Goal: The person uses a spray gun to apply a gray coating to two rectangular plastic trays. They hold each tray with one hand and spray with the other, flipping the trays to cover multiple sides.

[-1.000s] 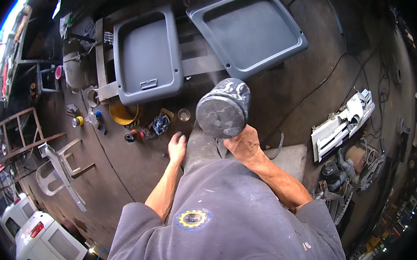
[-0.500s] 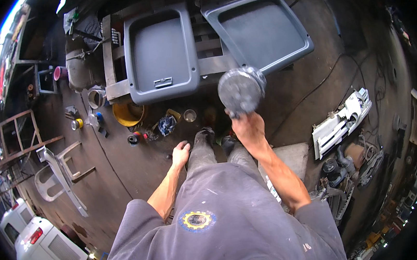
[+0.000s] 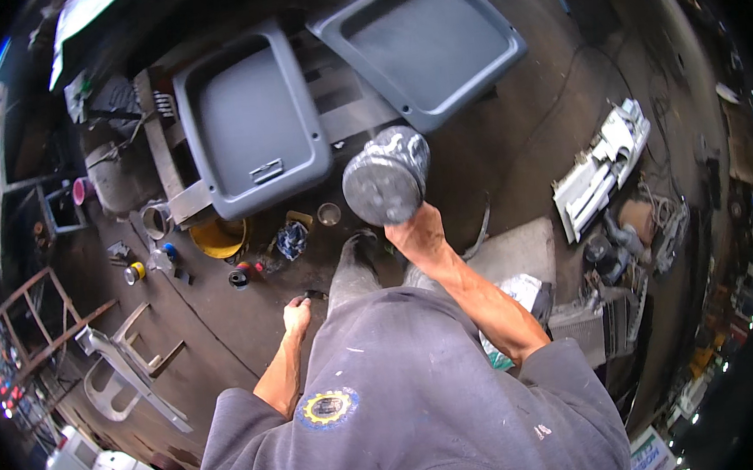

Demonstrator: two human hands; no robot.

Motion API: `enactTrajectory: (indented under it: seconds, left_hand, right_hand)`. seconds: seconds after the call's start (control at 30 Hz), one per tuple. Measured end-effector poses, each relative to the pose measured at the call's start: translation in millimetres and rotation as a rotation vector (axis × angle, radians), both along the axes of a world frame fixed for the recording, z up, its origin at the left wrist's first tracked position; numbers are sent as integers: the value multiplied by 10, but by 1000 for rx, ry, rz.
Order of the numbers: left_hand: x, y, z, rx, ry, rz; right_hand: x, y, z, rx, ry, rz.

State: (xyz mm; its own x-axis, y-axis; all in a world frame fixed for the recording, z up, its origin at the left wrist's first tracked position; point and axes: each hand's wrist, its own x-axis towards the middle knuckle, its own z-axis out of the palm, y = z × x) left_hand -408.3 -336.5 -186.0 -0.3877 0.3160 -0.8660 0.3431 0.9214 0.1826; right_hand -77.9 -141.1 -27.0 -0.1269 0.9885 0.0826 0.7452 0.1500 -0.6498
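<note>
- While my left hand [image 3: 296,316] hangs low at my left side, its fingers curled in, a small dark thing [image 3: 314,294] shows right by the fingertips; whether I grip it or it lies beyond, I cannot tell.
- My right hand [image 3: 417,236], farther out and to the right, is closed around what I take to be a sprayer [image 3: 387,177]; the round, paint-smeared cup [image 3: 382,193] hides most of the grip.
- On the floor, far and left of my left leg [image 3: 354,267], are a crumpled bluish bundle [image 3: 292,240], a yellow bucket [image 3: 219,237] and a small clear container [image 3: 329,214], none touched by me.
- Past the sprayer lie the left grey panel [image 3: 251,126], with a small rectangular fitting [image 3: 267,170] by its near edge, and the right grey panel [image 3: 425,48], set askew; a slatted stand [image 3: 189,203] shows beneath.
- Judging by the sprayer's place before the panels, the step in hand is a spraying pass; any haze is too faint to confirm paint flowing.
- The next move calls, I think, for a level wrist, an even gap to the panel face, and the cup clear of the right grey panel's raised rim.
</note>
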Motion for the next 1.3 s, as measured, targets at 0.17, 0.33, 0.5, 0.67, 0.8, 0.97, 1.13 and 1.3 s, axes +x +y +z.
enactTrajectory:
  seconds: [0.17,0.33,0.5,0.67,0.8,0.97,1.13,1.3]
  left_hand:
    - [107,364,136,64,-9,-398]
    - [502,1151,175,209,-119,-539]
    - [875,1669,278,307,-275,-545]
    - [1052,1808,434,243,-285,-557]
    - [892,1799,432,236,-204,-691]
    - [893,1919,444,207,-247,-605]
    - [1308,2216,658,247,-355,-308]
    - [1869,2521,712,277,-493,20]
  right_hand:
    - [374,-737,425,-192,427,-150]
    - [748,-1036,698,-141,221,-339]
    - [838,-1018,670,43,-241,-377]
    - [583,-1099,496,-279,374,-300]
    - [655,-929,375,-214,521,-262]
    - [1493,-615,44,58,-171,-277]
    - [2322,4,389,20,-187,-513]
    - [3009,483,569,44,27,-564]
